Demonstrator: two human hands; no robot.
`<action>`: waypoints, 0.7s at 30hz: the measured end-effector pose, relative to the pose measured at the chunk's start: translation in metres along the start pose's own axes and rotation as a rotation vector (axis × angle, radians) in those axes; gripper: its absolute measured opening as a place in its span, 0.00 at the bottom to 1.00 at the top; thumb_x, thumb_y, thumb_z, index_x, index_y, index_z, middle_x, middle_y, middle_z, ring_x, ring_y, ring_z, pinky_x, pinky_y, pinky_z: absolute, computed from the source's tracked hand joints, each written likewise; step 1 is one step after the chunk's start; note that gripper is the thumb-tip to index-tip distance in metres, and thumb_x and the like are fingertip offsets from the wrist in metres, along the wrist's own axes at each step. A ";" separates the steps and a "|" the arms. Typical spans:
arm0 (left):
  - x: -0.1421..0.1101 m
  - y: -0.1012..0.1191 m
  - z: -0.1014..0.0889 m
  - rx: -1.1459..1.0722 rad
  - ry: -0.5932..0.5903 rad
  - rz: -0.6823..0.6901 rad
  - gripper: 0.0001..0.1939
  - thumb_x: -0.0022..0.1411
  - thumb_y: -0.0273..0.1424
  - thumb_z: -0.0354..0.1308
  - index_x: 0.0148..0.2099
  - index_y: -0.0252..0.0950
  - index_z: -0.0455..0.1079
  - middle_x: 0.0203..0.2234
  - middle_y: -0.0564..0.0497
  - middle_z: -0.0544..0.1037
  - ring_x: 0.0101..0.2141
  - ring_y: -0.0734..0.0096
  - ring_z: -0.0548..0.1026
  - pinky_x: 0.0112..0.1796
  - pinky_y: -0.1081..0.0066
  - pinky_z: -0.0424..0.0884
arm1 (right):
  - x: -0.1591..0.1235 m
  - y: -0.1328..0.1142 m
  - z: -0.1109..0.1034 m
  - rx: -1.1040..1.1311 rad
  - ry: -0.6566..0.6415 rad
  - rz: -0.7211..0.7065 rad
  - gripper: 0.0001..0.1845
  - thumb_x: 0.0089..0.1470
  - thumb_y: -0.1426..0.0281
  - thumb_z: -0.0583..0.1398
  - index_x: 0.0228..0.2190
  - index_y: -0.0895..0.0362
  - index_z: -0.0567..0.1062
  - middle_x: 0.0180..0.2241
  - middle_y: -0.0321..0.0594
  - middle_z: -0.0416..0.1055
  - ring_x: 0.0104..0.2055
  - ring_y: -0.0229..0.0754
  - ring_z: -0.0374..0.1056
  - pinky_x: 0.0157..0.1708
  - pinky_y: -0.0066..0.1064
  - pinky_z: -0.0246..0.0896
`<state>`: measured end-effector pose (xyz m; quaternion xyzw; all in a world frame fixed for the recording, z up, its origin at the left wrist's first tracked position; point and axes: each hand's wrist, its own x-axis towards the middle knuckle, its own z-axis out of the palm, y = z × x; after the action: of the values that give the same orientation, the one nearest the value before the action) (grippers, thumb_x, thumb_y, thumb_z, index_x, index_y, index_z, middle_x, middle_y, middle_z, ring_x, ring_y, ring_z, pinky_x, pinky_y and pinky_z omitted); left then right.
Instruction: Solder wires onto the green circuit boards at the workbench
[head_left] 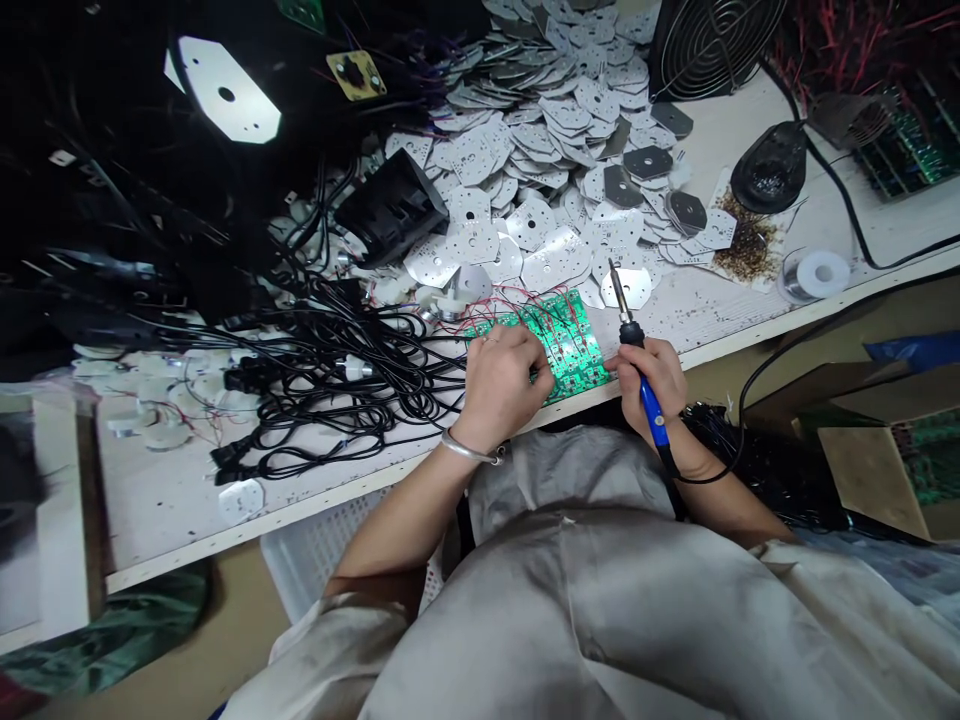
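My right hand point(654, 382) is wrapped round a blue soldering iron point(651, 405), its metal tip pointing up and away from me. The fingertips of that hand lie by the right edge of a green circuit board panel point(574, 345), which rests near the table's front edge with thin red wires across it. Over the panel's left part my left hand point(506, 370) is curled, fingers pinched together. Whatever sits between those fingers is hidden. Black power cords point(352, 370) lie in loops just left of the left hand.
White metal plates point(540, 160) are heaped behind the panel. A black fan point(712, 45) stands at the back right, with a dark soldering stand point(769, 168) and a solder spool point(817, 275) nearer. A black plastic housing point(394, 208) lies left of the heap. The iron's cord hangs over the table edge.
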<state>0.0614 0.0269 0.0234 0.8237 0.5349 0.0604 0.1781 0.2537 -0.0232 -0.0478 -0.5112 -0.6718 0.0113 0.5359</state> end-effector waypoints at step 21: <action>0.057 -0.032 -0.038 0.239 -0.154 0.435 0.11 0.62 0.29 0.54 0.44 0.40 0.77 0.43 0.45 0.77 0.45 0.58 0.72 0.44 0.59 0.66 | -0.005 0.007 0.003 -0.028 0.020 -0.089 0.17 0.58 0.74 0.58 0.49 0.52 0.72 0.31 0.38 0.73 0.33 0.41 0.70 0.34 0.30 0.69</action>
<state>0.0465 0.0992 0.0424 0.9367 0.3336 -0.0292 0.1027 0.2556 -0.0222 -0.0562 -0.4882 -0.6887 -0.0269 0.5353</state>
